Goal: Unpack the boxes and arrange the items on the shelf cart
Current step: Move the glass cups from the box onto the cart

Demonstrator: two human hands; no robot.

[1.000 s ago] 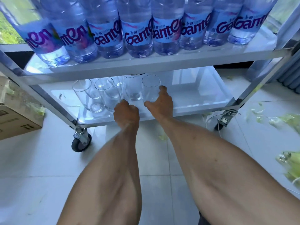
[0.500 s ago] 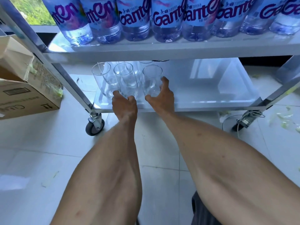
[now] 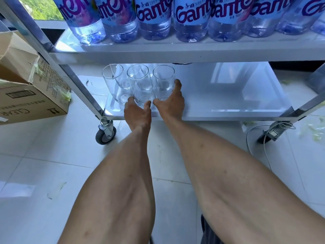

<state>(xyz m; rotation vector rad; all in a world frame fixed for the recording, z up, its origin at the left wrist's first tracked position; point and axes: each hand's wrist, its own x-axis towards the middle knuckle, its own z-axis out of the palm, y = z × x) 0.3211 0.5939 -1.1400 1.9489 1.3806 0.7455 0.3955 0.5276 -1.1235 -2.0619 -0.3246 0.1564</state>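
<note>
Both hands reach to the lower shelf (image 3: 228,110); the right hand (image 3: 170,101) curls around the rightmost glass (image 3: 163,83), the left hand (image 3: 138,111) touches the middle glass (image 3: 140,85).
</note>
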